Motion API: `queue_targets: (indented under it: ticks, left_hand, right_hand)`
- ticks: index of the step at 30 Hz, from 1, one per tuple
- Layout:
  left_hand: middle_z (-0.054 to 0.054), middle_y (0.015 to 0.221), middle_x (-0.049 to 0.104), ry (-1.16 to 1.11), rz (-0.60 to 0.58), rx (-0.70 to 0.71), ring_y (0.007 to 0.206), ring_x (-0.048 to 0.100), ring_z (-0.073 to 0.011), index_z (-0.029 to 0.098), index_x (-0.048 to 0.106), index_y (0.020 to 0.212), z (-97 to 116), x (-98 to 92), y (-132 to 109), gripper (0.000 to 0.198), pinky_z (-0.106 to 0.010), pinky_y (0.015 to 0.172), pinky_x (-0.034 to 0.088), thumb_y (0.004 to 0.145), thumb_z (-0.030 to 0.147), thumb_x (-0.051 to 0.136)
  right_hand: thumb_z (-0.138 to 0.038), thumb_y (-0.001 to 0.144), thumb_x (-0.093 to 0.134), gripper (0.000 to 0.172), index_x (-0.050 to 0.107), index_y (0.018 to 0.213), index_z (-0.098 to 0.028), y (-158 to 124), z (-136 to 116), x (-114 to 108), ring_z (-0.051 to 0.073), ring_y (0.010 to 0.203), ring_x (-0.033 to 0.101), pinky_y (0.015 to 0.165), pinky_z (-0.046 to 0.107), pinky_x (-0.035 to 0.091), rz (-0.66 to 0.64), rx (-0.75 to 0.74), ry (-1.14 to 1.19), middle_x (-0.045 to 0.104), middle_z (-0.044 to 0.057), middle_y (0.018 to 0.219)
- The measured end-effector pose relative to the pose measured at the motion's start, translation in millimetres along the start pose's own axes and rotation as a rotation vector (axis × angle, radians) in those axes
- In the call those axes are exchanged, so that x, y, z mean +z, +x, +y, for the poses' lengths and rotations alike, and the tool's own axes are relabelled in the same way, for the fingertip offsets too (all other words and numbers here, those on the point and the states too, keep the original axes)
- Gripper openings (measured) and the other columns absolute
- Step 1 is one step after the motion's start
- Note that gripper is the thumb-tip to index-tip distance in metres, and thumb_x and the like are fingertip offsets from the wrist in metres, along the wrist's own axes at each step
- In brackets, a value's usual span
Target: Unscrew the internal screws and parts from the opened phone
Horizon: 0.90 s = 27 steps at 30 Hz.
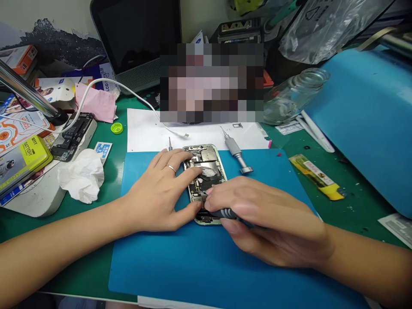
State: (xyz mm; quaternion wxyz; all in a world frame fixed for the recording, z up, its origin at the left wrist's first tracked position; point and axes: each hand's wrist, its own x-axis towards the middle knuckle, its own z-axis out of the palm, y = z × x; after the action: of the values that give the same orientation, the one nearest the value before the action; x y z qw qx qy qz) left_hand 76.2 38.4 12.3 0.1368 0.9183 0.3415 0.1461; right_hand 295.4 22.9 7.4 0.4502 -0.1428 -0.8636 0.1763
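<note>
An opened smartphone (210,167) lies on the blue mat with its inner parts bare. My left hand (157,189) rests over its left side, fingers stretched and spread, the thumb and fingertips touching the phone. My right hand (264,219) is closed around a slim tool with a dark ribbed handle (227,213), held over the phone's lower part. The tool's tip is mostly hidden by my fingers. Just beyond the phone lies a grey metal screwdriver (234,149). A second thin metal tip (170,144) pokes out behind my left fingers.
Beneath the phone is a blue mat (193,266) with white paper (141,128) behind it. A white cable (146,101) arches over from the left. Crumpled tissue (82,176), another opened phone (74,135), a glass jar (289,96) and a yellow packet (317,177) lie around.
</note>
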Motion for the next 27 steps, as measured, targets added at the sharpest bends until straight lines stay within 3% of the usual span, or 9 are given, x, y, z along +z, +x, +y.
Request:
queue_targets:
  ticks: [10, 17, 27]
  left_hand:
    - [-0.02, 0.143, 0.047, -0.02, 0.01, -0.003, 0.134, 0.044, -0.0373, 0.016, 0.055, 0.129, 0.5, 0.2, 0.1, 0.048, -0.063, 0.116, 0.034, 0.091, 0.044, 0.056]
    - [-0.021, 0.143, 0.047, 0.005, 0.003, 0.001, 0.134, 0.044, -0.0367, 0.015, 0.056, 0.129, 0.1, -0.3, 0.3, 0.049, -0.061, 0.116, 0.033, 0.091, 0.045, 0.054]
    - [-0.02, 0.143, 0.047, -0.018, 0.015, 0.006, 0.134, 0.044, -0.0375, 0.016, 0.055, 0.129, 0.0, 0.6, 0.4, 0.047, -0.063, 0.115, 0.034, 0.09, 0.043, 0.055]
  right_hand:
    - [-0.001, 0.087, 0.053, 0.05, 0.047, 0.134, -0.016, -0.4, 0.0, 1.6, 0.014, 0.079, 0.071, 0.083, 0.032, 0.064, -0.001, -0.004, 0.012, 0.071, 0.004, 0.083]
    - [0.001, 0.087, 0.053, 0.044, 0.051, 0.128, -0.015, -1.3, 0.2, 1.7, 0.014, 0.081, 0.071, 0.083, 0.033, 0.064, 0.007, -0.016, 0.004, 0.07, 0.004, 0.083]
    - [-0.003, 0.088, 0.055, 0.054, 0.043, 0.14, -0.015, -2.0, 1.2, 5.1, 0.016, 0.084, 0.072, 0.081, 0.032, 0.063, 0.035, -0.021, -0.01, 0.072, 0.005, 0.087]
